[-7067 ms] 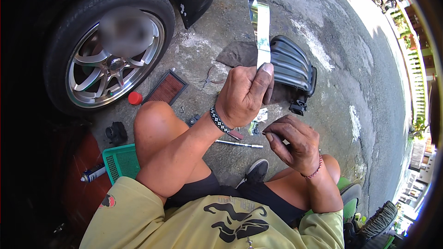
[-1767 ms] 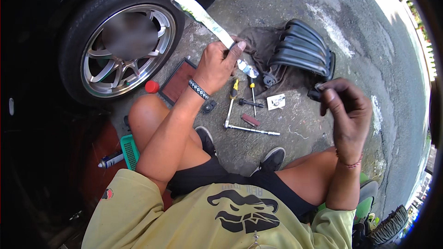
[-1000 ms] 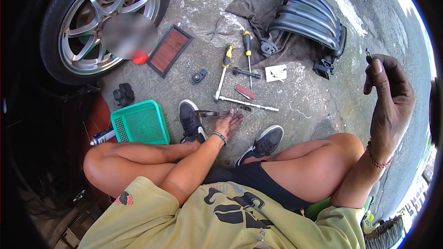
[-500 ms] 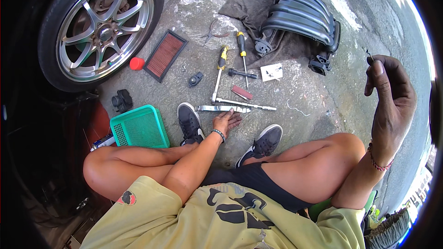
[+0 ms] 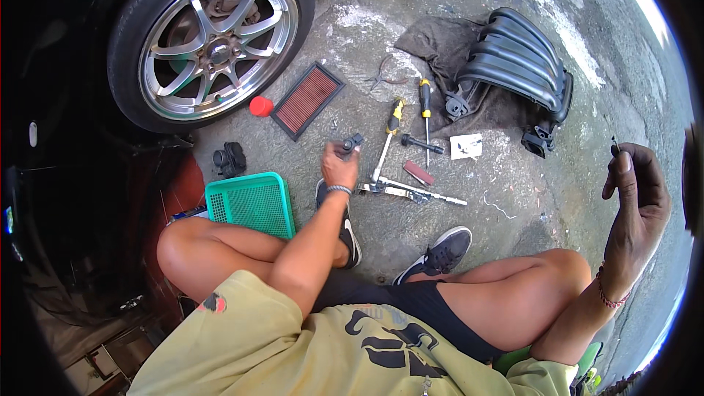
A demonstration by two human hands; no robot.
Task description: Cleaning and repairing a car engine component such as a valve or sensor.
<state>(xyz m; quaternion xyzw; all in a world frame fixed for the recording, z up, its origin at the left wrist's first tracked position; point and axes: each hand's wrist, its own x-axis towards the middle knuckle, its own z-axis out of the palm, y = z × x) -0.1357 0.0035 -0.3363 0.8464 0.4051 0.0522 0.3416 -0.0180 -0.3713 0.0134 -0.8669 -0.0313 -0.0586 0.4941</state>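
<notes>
My left hand (image 5: pixel 339 167) reaches over the ground beside my left shoe. Its fingers are closed around a small black flanged part (image 5: pixel 353 142), which partly shows beyond them; motion blurs the hand a little. Raised at the far right, my right hand (image 5: pixel 639 187) pinches a small, thin dark piece (image 5: pixel 614 147) between thumb and fingers. The piece is too small to name. Close to the left hand lie a ratchet wrench with an extension (image 5: pixel 440 197), a shiny metal strip (image 5: pixel 374 188) and a yellow-and-black handled tool (image 5: pixel 394 116).
A car wheel (image 5: pixel 220 51) stands at the upper left. Around it lie a red cap (image 5: pixel 260 106), a panel air filter (image 5: pixel 308 100) and a green basket (image 5: pixel 286 202). Farther right are a screwdriver (image 5: pixel 425 99), pliers (image 5: pixel 385 77) and a black intake manifold (image 5: pixel 513 59) on a dark cloth.
My left hand has moved from the metal strip, away from me, to the small black part and closed on it. My right hand keeps its pinch. The whole view has shifted.
</notes>
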